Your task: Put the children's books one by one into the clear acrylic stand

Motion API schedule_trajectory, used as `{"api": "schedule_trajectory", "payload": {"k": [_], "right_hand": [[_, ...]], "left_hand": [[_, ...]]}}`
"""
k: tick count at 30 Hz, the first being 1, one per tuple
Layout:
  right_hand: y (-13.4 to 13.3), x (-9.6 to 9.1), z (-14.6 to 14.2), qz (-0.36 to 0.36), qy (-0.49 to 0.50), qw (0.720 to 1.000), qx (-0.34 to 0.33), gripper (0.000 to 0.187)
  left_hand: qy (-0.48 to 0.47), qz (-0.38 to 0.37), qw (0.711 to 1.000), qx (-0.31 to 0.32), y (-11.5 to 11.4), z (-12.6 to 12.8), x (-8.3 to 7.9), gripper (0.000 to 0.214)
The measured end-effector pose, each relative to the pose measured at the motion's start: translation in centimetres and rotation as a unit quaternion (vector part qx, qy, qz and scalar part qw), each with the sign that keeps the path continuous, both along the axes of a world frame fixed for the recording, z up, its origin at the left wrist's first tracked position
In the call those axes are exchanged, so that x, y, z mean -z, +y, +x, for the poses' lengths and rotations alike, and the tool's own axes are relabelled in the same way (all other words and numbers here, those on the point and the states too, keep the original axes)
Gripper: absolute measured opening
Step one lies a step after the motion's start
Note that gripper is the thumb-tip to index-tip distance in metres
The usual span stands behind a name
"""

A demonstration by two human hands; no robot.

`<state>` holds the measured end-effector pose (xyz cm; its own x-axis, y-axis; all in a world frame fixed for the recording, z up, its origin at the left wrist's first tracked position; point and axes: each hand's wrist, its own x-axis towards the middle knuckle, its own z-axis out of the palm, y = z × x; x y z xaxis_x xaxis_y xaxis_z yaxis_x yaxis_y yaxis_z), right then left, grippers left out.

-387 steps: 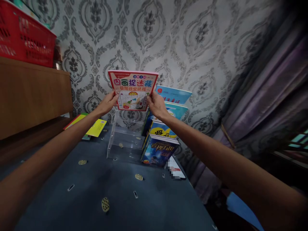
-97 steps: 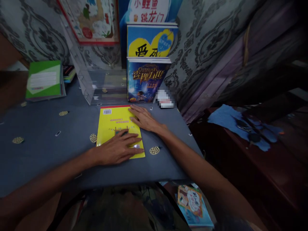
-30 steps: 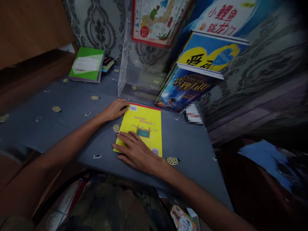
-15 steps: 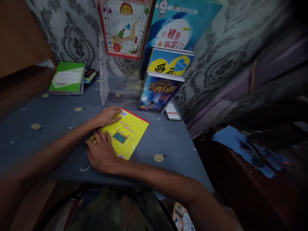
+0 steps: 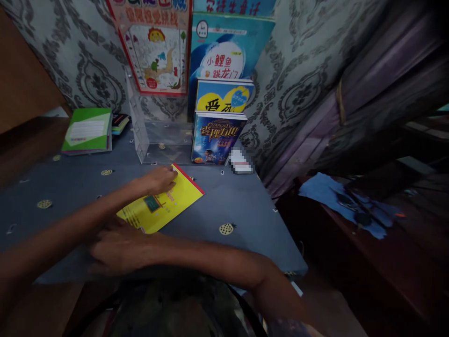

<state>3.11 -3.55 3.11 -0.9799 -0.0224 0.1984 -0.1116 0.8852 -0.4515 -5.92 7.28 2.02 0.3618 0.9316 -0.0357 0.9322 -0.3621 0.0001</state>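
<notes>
A thin yellow book [image 5: 182, 192] with a red edge lies at an angle on the table, with a small green chalkboard picture on its cover. My left hand [image 5: 161, 180] is closed at the book's upper left edge, its fingers curled in against the cover. Close to the book's lower left side is my right hand [image 5: 119, 248], smeared by motion. Its fingers point left, and whether they touch the book cannot be made out. My left forearm covers part of the book's left side.
A clear plastic rack [image 5: 136, 121] stands at the back, holding a red-bordered book [image 5: 157, 56], a blue book [image 5: 217, 138] and others. A green book [image 5: 87, 131] lies at the back left. The table's right edge [image 5: 291, 234] drops off beside a blue cloth [image 5: 322, 192].
My left hand has gone from lying flat to curled. My right hand has moved off the cover, down and left. The yellow book is turned and shifted left; the view has tilted too.
</notes>
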Motion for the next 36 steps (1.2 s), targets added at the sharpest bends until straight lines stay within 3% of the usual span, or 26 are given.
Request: {"api": "schedule_trajectory", "payload": {"k": [2,4,8,11,14,17,23,36], "right_hand": [[1.2,-0.3,3.1,-0.04,-0.023,0.991,-0.129,0.017],[3.0,-0.4,6.3,-0.146,-0.041,0.978,-0.146,0.019],[7.4,0.4,12.0,-0.384,0.031,0.923,0.02,0.033],[10.5,2.1,14.9,-0.456,0.133,0.859,0.19,0.048],[12.8,4.3,16.8,-0.375,0.231,0.816,0.374,0.046],[13.9,5.8,17.5,-0.297,0.229,0.812,0.446,0.04],[13.6,5.8,17.4,-0.235,0.186,0.844,0.446,0.031],[13.1,5.5,17.6,-0.24,0.202,0.847,0.43,0.03]], "left_hand": [[-0.018,0.006,1.0,0.007,-1.4,1.7,0.0,0.028],[-0.03,0.022,0.999,0.003,-2.7,3.6,-0.1,0.033],[0.013,0.01,0.999,-0.034,-4.4,6.8,-0.7,0.023],[0.032,-0.003,0.999,-0.04,-4.8,7.9,-1.2,0.02],[0.048,0.004,0.997,-0.056,-5.1,8.6,-1.1,0.026],[0.055,0.01,0.997,-0.06,-5.4,9.1,-0.5,0.027],[0.053,0.016,0.997,-0.051,-5.6,9.2,-0.2,0.029],[0.059,-0.005,0.996,-0.063,-5.8,9.1,-1.4,0.035]]}}
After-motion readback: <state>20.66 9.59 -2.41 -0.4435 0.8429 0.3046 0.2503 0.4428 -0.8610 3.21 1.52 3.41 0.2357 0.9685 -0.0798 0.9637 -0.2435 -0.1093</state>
